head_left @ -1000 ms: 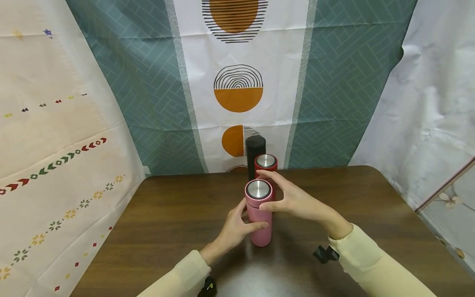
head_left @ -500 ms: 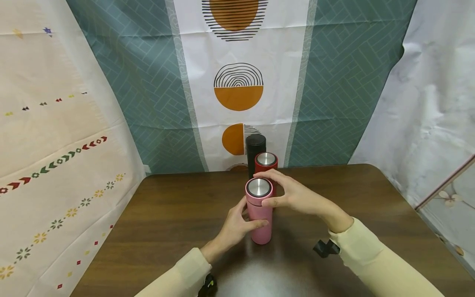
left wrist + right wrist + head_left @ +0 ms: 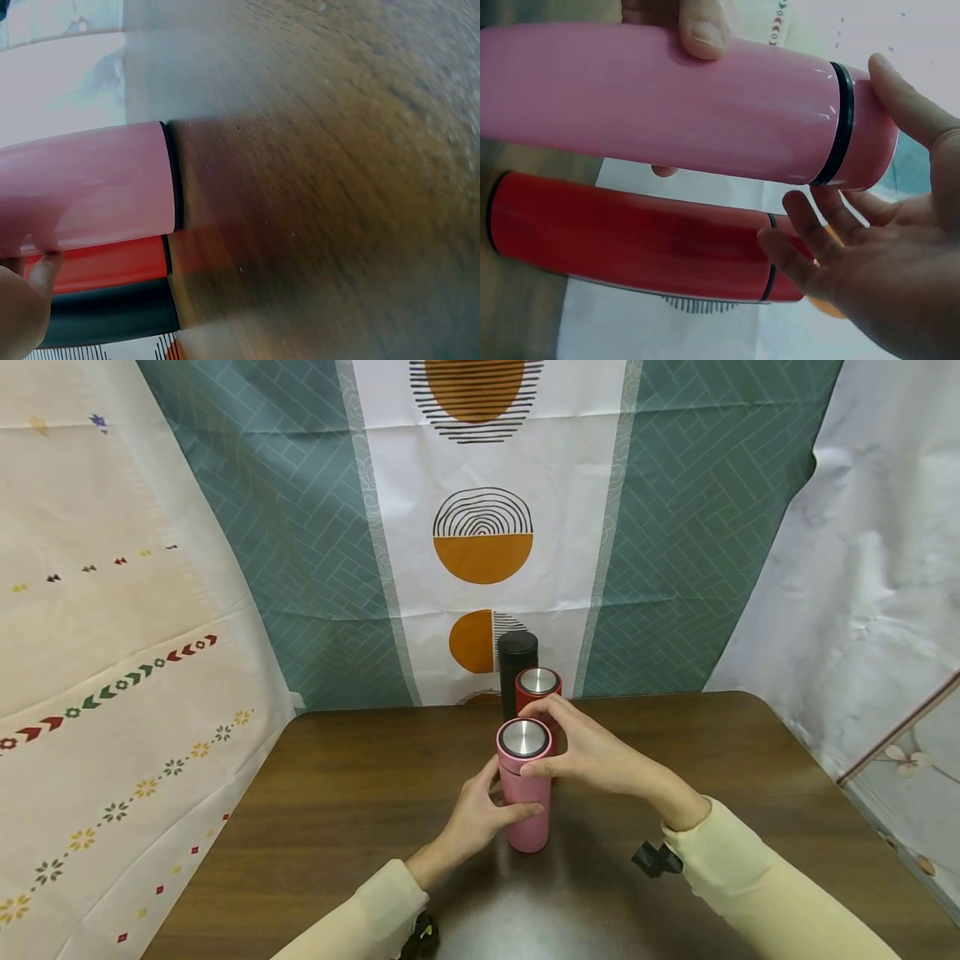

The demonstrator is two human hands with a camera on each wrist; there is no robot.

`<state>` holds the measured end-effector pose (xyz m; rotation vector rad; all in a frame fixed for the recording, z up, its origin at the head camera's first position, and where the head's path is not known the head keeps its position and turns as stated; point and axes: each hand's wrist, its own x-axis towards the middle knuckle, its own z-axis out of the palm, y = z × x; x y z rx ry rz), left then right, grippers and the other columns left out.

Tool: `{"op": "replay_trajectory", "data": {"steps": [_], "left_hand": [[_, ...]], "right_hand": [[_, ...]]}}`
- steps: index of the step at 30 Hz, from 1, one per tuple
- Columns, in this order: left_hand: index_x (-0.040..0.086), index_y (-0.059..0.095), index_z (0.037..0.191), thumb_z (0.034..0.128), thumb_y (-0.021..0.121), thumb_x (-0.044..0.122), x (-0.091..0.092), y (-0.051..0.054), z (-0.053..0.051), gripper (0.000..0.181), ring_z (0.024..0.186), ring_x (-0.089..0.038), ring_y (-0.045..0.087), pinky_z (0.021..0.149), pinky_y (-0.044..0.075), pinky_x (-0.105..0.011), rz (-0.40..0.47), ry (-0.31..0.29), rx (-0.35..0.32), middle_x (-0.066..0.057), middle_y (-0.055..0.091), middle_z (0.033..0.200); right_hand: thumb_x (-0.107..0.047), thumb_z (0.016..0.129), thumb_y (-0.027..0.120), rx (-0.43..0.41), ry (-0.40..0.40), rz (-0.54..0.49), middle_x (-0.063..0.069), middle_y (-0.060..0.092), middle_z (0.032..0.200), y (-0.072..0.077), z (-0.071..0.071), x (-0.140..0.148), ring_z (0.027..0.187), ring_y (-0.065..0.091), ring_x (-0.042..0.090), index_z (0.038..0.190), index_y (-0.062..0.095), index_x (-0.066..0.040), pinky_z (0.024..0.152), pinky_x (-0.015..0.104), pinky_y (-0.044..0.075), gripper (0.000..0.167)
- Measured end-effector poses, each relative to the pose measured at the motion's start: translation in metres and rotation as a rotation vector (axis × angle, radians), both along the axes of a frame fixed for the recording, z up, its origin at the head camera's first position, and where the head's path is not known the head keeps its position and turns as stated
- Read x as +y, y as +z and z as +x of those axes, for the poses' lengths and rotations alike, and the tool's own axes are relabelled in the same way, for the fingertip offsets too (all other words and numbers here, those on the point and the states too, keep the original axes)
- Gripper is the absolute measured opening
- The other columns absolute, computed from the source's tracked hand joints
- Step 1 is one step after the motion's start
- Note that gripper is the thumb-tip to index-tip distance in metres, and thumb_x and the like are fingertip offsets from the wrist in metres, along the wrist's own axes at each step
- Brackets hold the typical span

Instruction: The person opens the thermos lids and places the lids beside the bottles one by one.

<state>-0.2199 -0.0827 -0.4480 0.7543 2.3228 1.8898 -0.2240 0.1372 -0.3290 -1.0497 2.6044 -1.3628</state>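
Pink bottle point(image 3: 527, 791): slim, glossy, cylindrical. Lid point(image 3: 872, 142) on, same pink, with silver disc point(image 3: 523, 738) in a dark rim on top. Black ring between lid and body, black band point(image 3: 173, 176) at base. Stands upright on brown table point(image 3: 360, 827), in front of red bottle point(image 3: 630, 232).

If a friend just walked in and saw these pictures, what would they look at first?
Probably the pink bottle, upright on the brown table, with the left hand gripping its body and the right hand around its lid. Close behind it stand a red bottle and a black bottle. Higher up, bold orange shapes brighten the cloth behind the table.
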Motion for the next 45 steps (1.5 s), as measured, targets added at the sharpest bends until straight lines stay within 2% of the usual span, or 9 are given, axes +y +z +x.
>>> {"op": "replay_trajectory", "data": {"steps": [6,11,16,20,24,28,34,40,45], "left_hand": [[0.026,0.044,0.156,0.0882,0.086,0.028,0.001,-0.002,-0.001,0.08,0.131,-0.022,0.059,0.104,0.053,-0.047,0.002,0.001,0.014,0.0,0.058,0.147],[0.027,0.042,0.157,0.0885,0.086,0.027,0.001,-0.002,-0.001,0.081,0.133,-0.023,0.058,0.105,0.052,-0.048,-0.002,0.008,0.007,0.001,0.056,0.15],[0.026,0.043,0.157,0.0884,0.086,0.024,0.001,-0.002,-0.002,0.081,0.131,-0.025,0.06,0.103,0.054,-0.046,0.007,0.008,0.01,-0.001,0.056,0.15],[0.027,0.045,0.156,0.0875,0.087,0.024,0.002,-0.001,-0.002,0.08,0.129,-0.024,0.061,0.101,0.055,-0.043,0.018,0.005,0.023,0.0,0.059,0.147],[0.028,0.046,0.155,0.087,0.087,0.026,0.002,-0.001,-0.002,0.08,0.129,-0.021,0.061,0.101,0.055,-0.041,0.02,0.003,0.028,0.002,0.059,0.146],[0.031,0.046,0.155,0.087,0.087,0.026,0.001,0.0,-0.001,0.08,0.128,-0.019,0.061,0.1,0.056,-0.039,0.02,0.001,0.021,0.005,0.058,0.147],[0.029,0.045,0.156,0.0872,0.086,0.022,0.002,0.0,0.0,0.081,0.126,-0.022,0.063,0.098,0.056,-0.037,0.024,0.003,0.018,0.002,0.058,0.147],[0.028,0.044,0.157,0.088,0.086,0.023,0.001,-0.001,-0.001,0.081,0.126,-0.023,0.063,0.098,0.056,-0.04,0.017,-0.002,0.014,0.0,0.059,0.146],[0.028,0.045,0.156,0.0872,0.087,0.025,0.0,-0.001,-0.001,0.08,0.126,-0.021,0.063,0.098,0.056,-0.04,0.014,-0.001,0.019,0.001,0.059,0.146]], "right_hand": [[-0.032,0.092,0.079,-0.152,0.08,-0.017,-0.001,0.05,0.149,0.002,-0.002,0.011,0.139,0.045,0.024,0.156,0.044,-0.022,0.115,0.06,0.035,0.073],[-0.033,0.087,0.085,-0.112,0.017,-0.033,0.004,0.056,0.139,-0.001,-0.002,0.006,0.129,0.054,0.023,0.155,0.041,-0.013,0.11,0.053,0.044,0.083],[-0.03,0.085,0.088,-0.083,-0.022,-0.055,0.005,0.061,0.13,-0.006,-0.002,0.0,0.119,0.059,0.021,0.142,0.048,-0.011,0.104,0.045,0.049,0.072],[-0.028,0.088,0.084,-0.118,0.036,-0.059,0.004,0.062,0.134,-0.004,-0.005,0.005,0.125,0.056,0.025,0.145,0.053,-0.014,0.109,0.054,0.044,0.067],[-0.03,0.09,0.081,-0.194,0.082,-0.047,0.003,0.055,0.146,-0.001,-0.005,0.009,0.137,0.049,0.026,0.157,0.043,-0.018,0.115,0.061,0.037,0.077],[-0.031,0.087,0.086,-0.154,0.052,-0.052,0.007,0.056,0.143,-0.004,-0.001,0.003,0.131,0.054,0.024,0.154,0.038,-0.013,0.111,0.051,0.044,0.084],[-0.023,0.081,0.091,-0.089,-0.025,-0.121,0.009,0.059,0.129,-0.011,0.003,-0.009,0.116,0.061,0.022,0.138,0.046,-0.009,0.099,0.036,0.053,0.074],[-0.024,0.089,0.084,-0.079,0.043,-0.097,0.001,0.063,0.133,-0.009,-0.001,-0.002,0.124,0.057,0.022,0.147,0.052,-0.013,0.108,0.052,0.044,0.067],[-0.031,0.091,0.082,-0.137,0.057,-0.067,0.002,0.054,0.146,-0.007,0.0,0.002,0.135,0.05,0.024,0.157,0.042,-0.02,0.113,0.058,0.038,0.078]]}}
